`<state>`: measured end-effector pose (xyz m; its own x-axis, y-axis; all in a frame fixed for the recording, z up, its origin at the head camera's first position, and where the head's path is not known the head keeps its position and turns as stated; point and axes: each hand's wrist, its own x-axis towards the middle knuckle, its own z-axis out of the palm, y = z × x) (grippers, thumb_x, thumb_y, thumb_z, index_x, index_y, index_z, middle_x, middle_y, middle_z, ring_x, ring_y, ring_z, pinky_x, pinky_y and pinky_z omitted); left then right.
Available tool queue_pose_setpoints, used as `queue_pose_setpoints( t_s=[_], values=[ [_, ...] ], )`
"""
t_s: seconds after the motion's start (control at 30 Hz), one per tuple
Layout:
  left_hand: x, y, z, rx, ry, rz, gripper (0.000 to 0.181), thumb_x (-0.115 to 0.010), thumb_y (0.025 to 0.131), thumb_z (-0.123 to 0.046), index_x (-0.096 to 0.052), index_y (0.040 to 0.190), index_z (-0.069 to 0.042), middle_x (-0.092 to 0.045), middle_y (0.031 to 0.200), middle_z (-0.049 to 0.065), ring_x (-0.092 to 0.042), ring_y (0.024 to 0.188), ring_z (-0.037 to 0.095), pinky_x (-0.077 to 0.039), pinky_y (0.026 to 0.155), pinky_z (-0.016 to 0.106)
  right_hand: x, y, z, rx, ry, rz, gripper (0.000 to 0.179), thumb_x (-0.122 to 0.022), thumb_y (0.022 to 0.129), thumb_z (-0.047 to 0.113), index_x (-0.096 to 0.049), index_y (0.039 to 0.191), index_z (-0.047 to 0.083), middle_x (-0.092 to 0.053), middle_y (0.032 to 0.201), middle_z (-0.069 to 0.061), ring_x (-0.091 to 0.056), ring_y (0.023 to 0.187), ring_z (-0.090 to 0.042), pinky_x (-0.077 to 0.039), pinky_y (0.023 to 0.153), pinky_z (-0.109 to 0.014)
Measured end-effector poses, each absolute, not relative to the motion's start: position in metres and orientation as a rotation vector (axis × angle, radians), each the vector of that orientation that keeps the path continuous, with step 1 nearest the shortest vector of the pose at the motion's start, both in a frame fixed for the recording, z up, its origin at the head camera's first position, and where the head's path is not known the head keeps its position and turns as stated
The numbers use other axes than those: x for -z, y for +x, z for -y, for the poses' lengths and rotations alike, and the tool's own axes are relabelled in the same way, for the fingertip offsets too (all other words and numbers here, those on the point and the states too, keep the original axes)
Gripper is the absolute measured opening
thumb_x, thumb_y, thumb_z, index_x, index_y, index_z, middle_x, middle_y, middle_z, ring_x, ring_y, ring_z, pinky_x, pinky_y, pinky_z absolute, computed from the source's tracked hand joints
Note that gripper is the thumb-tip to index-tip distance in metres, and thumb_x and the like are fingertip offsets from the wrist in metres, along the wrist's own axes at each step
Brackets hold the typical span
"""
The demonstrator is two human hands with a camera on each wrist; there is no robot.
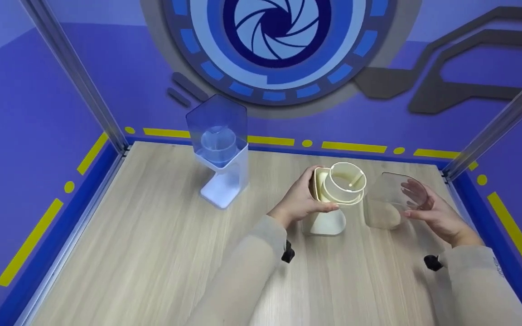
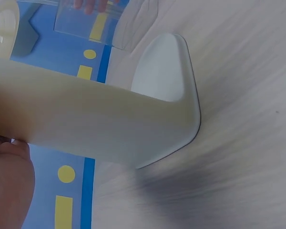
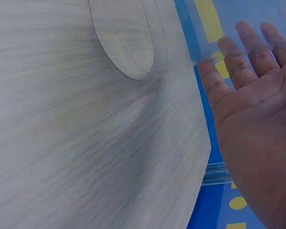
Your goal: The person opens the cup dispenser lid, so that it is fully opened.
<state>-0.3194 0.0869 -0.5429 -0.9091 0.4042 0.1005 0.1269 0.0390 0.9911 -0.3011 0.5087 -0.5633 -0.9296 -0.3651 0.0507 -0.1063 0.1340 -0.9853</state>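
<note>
A cream-coloured dispenser stand (image 1: 329,222) with a round cup-like ring (image 1: 345,182) on top stands on the table. My left hand (image 1: 304,194) grips its upper part from the left, thumb along the front edge. In the left wrist view the stand's column (image 2: 95,114) runs down to its flat foot (image 2: 164,71). To its right is a clear plastic container (image 1: 383,206). My right hand (image 1: 437,215) holds this container at its right side, thumb in front and fingers showing through the plastic. In the right wrist view those fingers (image 3: 243,62) are spread and the thumb is hidden.
A second dispenser, with a white stand (image 1: 224,185) and a bluish see-through container (image 1: 218,122), stands at the back left of the wooden table (image 1: 152,253). Blue printed walls (image 1: 107,68) and metal posts (image 1: 75,72) border the table.
</note>
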Motion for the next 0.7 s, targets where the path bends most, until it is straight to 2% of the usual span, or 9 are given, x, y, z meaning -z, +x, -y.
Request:
queue_pose_setpoints(
  t_s=[0.3,0.4,0.43,0.5,0.57,0.63,0.7],
  values=[
    [0.543,-0.324,-0.090,-1.972,0.555,-2.110,0.116,-0.108,0.071,-0.011,-0.044,0.167,-0.029,-0.062,0.150,-0.007,-0.060,0.135,0.007,-0.049,0.123,0.027,0.559,-0.301,-0.510,1.823,-0.447,-2.199,0.098,-0.067,0.101,-0.014,-0.022,0.180,0.021,-0.043,0.169,0.023,-0.040,0.154,0.011,-0.043,0.115,-0.008],
    [0.542,-0.323,-0.090,-1.965,0.548,-2.112,0.116,-0.109,0.070,-0.013,-0.045,0.166,-0.030,-0.062,0.149,-0.009,-0.060,0.133,0.006,-0.051,0.120,0.025,0.555,-0.301,-0.511,1.766,-0.390,-2.214,0.101,-0.069,0.102,-0.011,-0.018,0.181,0.026,-0.039,0.171,0.021,-0.037,0.157,0.008,-0.040,0.122,-0.013],
    [0.541,-0.323,-0.090,-1.963,0.550,-2.110,0.116,-0.109,0.071,-0.014,-0.045,0.166,-0.030,-0.062,0.149,-0.009,-0.061,0.133,0.006,-0.052,0.120,0.026,0.554,-0.301,-0.510,1.750,-0.366,-2.218,0.102,-0.069,0.103,-0.010,-0.016,0.182,0.027,-0.037,0.173,0.019,-0.034,0.161,0.003,-0.036,0.128,-0.018],
    [0.539,-0.323,-0.090,-1.956,0.556,-2.108,0.117,-0.109,0.071,-0.016,-0.043,0.166,-0.030,-0.062,0.150,-0.008,-0.061,0.134,0.008,-0.052,0.121,0.028,0.549,-0.301,-0.510,1.743,-0.326,-2.205,0.105,-0.068,0.104,-0.009,-0.010,0.183,0.030,-0.030,0.180,0.008,-0.021,0.174,-0.016,-0.022,0.144,-0.037],
    [0.538,-0.322,-0.088,-1.946,0.571,-2.104,0.124,-0.109,0.070,-0.018,-0.038,0.171,-0.031,-0.059,0.157,-0.007,-0.059,0.141,0.011,-0.048,0.127,0.032,0.546,-0.298,-0.509,1.749,-0.288,-2.207,0.108,-0.068,0.104,-0.008,-0.006,0.183,0.033,-0.020,0.185,-0.001,-0.006,0.178,-0.035,-0.007,0.147,-0.053],
    [0.538,-0.321,-0.085,-1.920,0.588,-2.119,0.135,-0.110,0.070,-0.021,-0.029,0.177,-0.031,-0.051,0.170,-0.006,-0.051,0.155,0.013,-0.039,0.136,0.037,0.541,-0.296,-0.509,1.797,-0.273,-2.203,0.108,-0.067,0.105,-0.008,-0.004,0.183,0.034,-0.010,0.189,-0.008,0.006,0.176,-0.046,0.002,0.146,-0.058],
    [0.539,-0.321,-0.080,-1.890,0.602,-2.148,0.146,-0.110,0.069,-0.023,-0.018,0.182,-0.032,-0.040,0.180,-0.006,-0.040,0.167,0.015,-0.029,0.142,0.043,0.536,-0.294,-0.510,1.870,-0.268,-2.197,0.107,-0.066,0.106,-0.007,-0.003,0.183,0.033,-0.005,0.190,-0.010,0.012,0.177,-0.043,0.003,0.147,-0.051]
  ],
)
